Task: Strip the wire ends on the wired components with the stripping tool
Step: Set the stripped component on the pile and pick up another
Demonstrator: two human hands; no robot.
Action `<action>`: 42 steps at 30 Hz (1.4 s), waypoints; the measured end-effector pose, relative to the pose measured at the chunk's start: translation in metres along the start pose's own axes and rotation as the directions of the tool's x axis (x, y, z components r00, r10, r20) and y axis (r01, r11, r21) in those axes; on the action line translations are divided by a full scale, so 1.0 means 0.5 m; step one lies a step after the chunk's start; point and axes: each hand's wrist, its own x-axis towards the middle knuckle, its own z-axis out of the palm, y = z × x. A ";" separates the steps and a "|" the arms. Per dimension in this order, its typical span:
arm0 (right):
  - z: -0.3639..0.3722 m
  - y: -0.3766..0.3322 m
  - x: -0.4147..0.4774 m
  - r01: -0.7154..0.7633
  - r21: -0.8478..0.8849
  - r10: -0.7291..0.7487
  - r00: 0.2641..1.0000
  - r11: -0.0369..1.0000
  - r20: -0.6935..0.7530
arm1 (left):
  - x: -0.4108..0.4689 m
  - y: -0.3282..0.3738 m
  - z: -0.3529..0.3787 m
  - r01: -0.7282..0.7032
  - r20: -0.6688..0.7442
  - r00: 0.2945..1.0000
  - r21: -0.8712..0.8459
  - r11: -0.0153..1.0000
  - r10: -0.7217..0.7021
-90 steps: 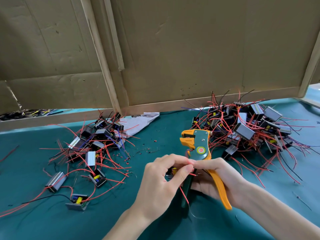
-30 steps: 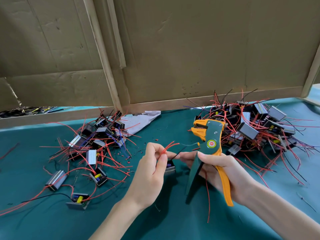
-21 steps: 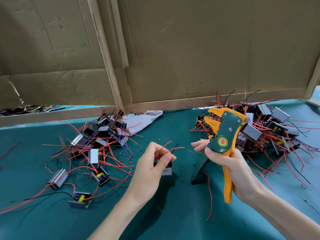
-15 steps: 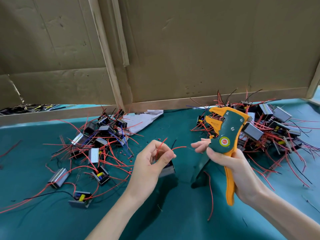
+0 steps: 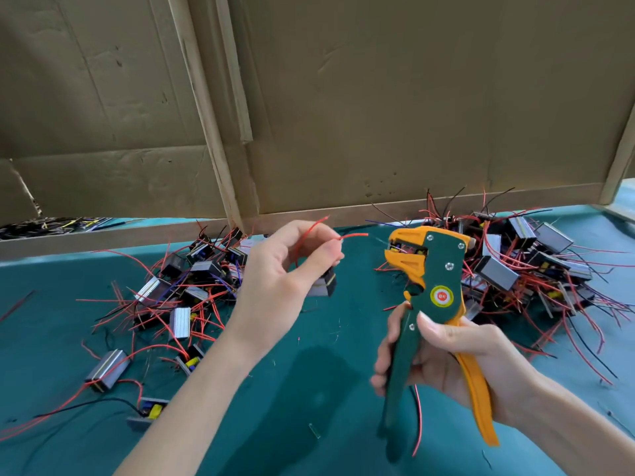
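My left hand (image 5: 278, 286) hung above the green mat (image 5: 309, 379), thumb and forefinger pinching a red wire (image 5: 354, 235). Its small component (image 5: 325, 286) dangled just below my fingers. The wire's free end pointed right, just short of the stripping tool (image 5: 434, 269). My right hand (image 5: 446, 359) gripped the tool upright, fingers curled round both handles. Heaps of wired components lay at the left (image 5: 185, 286) and far right (image 5: 515, 266).

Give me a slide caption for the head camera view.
Left hand pinches the red wire of a component, its end pointing toward the stripping tool gripped in the right hand.
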 end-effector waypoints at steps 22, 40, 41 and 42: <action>0.003 0.000 0.006 -0.066 0.015 0.065 0.997 0.998 0.041 | 0.018 -0.025 -0.010 0.245 0.212 0.949 -0.033 0.969 -0.232; 0.012 -0.001 0.001 -0.104 -0.018 0.105 0.994 0.994 0.029 | 0.014 -0.029 -0.011 0.131 0.197 0.973 -0.056 0.990 -0.118; 0.014 -0.001 0.001 -0.107 -0.027 0.108 0.994 0.994 0.024 | 0.014 -0.027 -0.011 0.128 0.207 0.972 -0.048 0.991 -0.115; 0.015 -0.001 -0.001 -0.110 -0.037 0.110 0.994 0.993 0.020 | 0.014 -0.026 -0.010 0.124 0.219 0.969 -0.037 0.992 -0.113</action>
